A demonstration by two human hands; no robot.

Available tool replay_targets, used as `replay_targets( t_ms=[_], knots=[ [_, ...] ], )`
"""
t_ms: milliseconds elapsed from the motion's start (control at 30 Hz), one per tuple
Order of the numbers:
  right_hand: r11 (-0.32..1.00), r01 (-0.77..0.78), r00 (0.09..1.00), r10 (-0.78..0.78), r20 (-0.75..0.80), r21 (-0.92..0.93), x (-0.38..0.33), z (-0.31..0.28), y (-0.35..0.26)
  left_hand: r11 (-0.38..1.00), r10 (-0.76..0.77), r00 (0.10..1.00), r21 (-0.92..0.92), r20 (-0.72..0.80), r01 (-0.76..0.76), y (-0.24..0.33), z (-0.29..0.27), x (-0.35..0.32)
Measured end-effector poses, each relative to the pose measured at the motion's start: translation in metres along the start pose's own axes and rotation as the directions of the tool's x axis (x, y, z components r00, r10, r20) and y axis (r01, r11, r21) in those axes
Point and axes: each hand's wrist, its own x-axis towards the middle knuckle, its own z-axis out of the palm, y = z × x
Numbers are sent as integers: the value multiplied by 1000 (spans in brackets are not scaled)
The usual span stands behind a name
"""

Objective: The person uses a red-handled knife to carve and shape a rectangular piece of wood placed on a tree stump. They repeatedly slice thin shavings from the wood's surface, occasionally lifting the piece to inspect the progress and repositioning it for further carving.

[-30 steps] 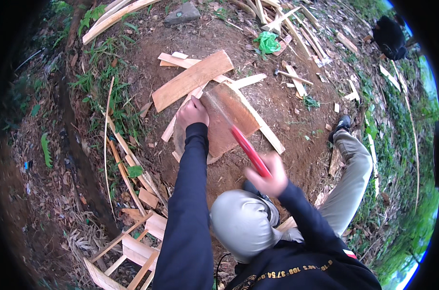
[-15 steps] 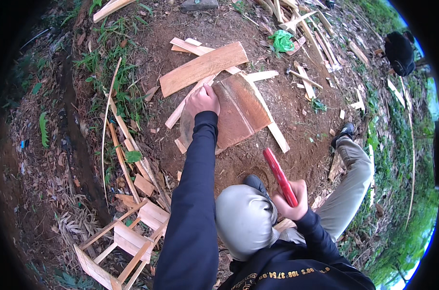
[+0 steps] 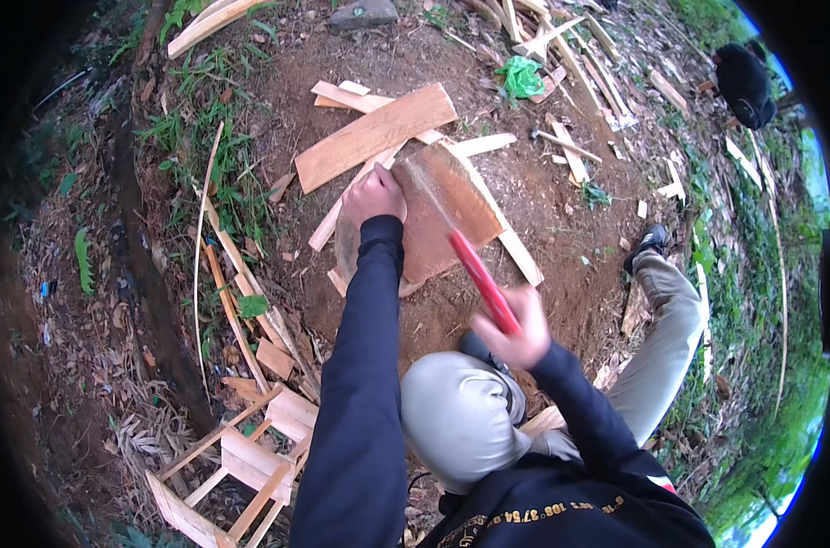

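My left hand grips the left edge of a reddish-brown wood slab that stands on a round chopping block on bare earth. My right hand is closed on the red handle of a machete. Its blade lies across the slab's top edge, close to my left hand. My knee in grey trousers sits below the block.
A long plank and several thin wood strips lie behind and beside the slab. A small wooden frame lies at lower left. A green plastic scrap and scattered offcuts sit at the back right. My shoe rests at right.
My right hand had drawn the machete back and down toward my knee; now it has swung forward and the blade meets the slab. My left hand stays on the slab.
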Motion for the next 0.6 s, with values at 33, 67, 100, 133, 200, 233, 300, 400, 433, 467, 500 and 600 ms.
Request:
replay_targets(
  t_ms=[33, 67, 100, 133, 200, 233, 300, 400, 433, 467, 500, 600],
  knots=[
    [1000, 10, 999, -10, -40, 7, 23, 6, 23, 1000, 15, 1000, -11, -15, -15, 19, 5, 2],
    [999, 19, 997, -15, -82, 45, 41, 15, 22, 1000, 14, 999, 20, -29, -13, 13, 3, 1],
    [999, 52, 992, -50, -114, 8, 38, 15, 17, 999, 13, 999, 50, -42, -11, 8, 1, 0],
    [999, 23, 997, -21, -68, 22, 19, 9, 8, 999, -8, 999, 44, 41, 6, 2, -1, -1],
    [997, -28, 1000, 28, 2, 68, -38, -7, 0, 999, -5, 1000, 39, 25, 4, -3, -4, -1],
    [993, -51, 999, 49, 18, 109, -57, -12, 0, 999, -1, 1000, 42, 15, 0, -6, -7, -1],
    [992, -82, 996, 79, 38, 95, -60, -15, -3, 999, -19, 999, 27, 32, 19, -7, -4, -2],
    [1000, 27, 999, -26, -22, 11, 12, 8, 22, 1000, -24, 998, 15, 55, 24, 5, -1, 1],
    [994, -9, 999, 14, -45, 111, 35, 12, 30, 1000, -23, 998, 16, 59, 22, 10, 1, -3],
    [996, 14, 998, -8, -68, 87, 32, 10, 30, 999, -25, 998, 23, 63, 24, 10, 2, -5],
    [996, 46, 996, -40, -83, 71, 35, 10, 29, 999, -30, 998, 41, 54, 28, 5, 0, -1],
    [994, -59, 998, 57, 25, 88, -56, -15, 7, 999, -20, 999, 44, 33, 18, -11, 1, -4]
  ],
)
